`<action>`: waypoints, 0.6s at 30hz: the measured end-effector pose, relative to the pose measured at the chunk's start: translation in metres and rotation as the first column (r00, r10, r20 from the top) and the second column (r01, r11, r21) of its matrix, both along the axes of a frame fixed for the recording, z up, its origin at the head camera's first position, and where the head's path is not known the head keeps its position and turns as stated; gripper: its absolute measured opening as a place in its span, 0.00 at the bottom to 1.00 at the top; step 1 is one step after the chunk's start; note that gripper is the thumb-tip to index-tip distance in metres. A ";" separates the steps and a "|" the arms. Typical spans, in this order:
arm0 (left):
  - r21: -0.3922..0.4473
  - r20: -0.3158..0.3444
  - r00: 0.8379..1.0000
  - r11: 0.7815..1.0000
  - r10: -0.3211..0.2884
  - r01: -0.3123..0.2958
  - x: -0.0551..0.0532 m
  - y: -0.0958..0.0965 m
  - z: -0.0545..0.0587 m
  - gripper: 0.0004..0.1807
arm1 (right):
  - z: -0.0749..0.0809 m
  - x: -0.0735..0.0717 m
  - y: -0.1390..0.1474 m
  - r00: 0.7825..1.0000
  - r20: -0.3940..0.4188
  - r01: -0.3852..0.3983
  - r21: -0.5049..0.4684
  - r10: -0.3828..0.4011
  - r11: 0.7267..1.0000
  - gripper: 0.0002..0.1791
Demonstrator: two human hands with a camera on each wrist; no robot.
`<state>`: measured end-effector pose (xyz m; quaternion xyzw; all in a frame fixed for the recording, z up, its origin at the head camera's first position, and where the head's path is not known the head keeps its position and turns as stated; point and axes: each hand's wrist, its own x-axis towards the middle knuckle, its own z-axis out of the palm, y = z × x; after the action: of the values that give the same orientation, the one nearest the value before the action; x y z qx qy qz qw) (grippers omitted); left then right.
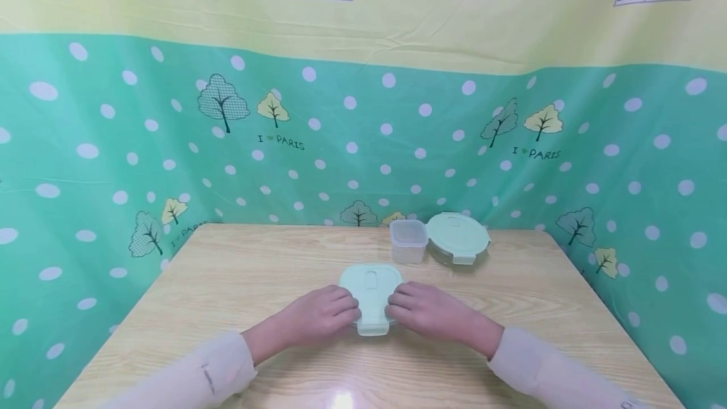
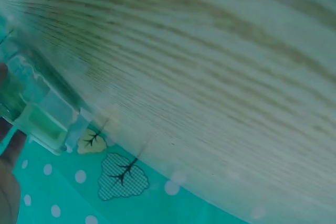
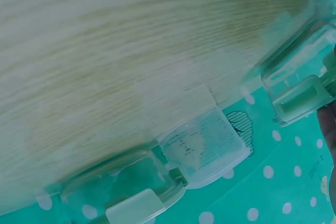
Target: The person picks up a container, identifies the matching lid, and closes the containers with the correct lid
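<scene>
A glass food container with a mint-green snap-on lid [image 1: 372,292] sits near the middle of the table, its front latch folded down. At its left side my left hand [image 1: 324,315] grips it with curled fingers. My right hand [image 1: 428,311] holds the opposite side, fingertips over the lid's edge. The left wrist view catches the clear wall and a latch of this food container [image 2: 44,121] at its left edge, fingers beside it. From the right wrist, the same container [image 3: 296,95] appears at the right edge with part of the hand. Thumbs are hidden.
Behind the held container stands a small clear plastic box [image 1: 408,251]. Touching its right side is a round glass container with a mint-green lid [image 1: 459,233]. The wood-grain table [image 1: 272,257] ends at a green dotted cloth backdrop [image 1: 318,163], which also runs along both sides.
</scene>
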<state>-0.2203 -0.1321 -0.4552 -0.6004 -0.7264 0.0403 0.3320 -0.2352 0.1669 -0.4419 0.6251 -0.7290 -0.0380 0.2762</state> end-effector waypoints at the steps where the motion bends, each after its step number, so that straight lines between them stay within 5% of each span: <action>1: -0.003 0.008 1.000 1.000 0.023 -0.023 0.001 0.000 0.000 0.07 | 0.000 -0.001 -0.002 1.000 0.006 0.007 0.001 -0.007 1.000 0.11; 6: 0.007 0.082 0.991 0.994 0.108 -0.109 0.001 -0.005 -0.001 0.08 | 0.001 -0.009 -0.010 0.998 0.045 0.035 0.002 -0.035 0.999 0.12; 12: 0.049 0.122 0.978 0.983 0.171 -0.178 -0.011 -0.011 -0.004 0.12 | 0.002 -0.025 -0.021 0.994 0.070 0.080 -0.008 -0.079 0.997 0.11; 18: 0.057 0.209 0.945 0.962 0.251 -0.268 -0.023 -0.014 0.000 0.12 | 0.003 -0.042 -0.032 0.986 0.096 0.135 -0.012 -0.133 0.991 0.10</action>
<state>-0.2434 -0.1459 -0.4550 -0.4859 -0.8298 -0.0074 0.2742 -0.2768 0.1344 -0.4385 0.5734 -0.7820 -0.0200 0.2436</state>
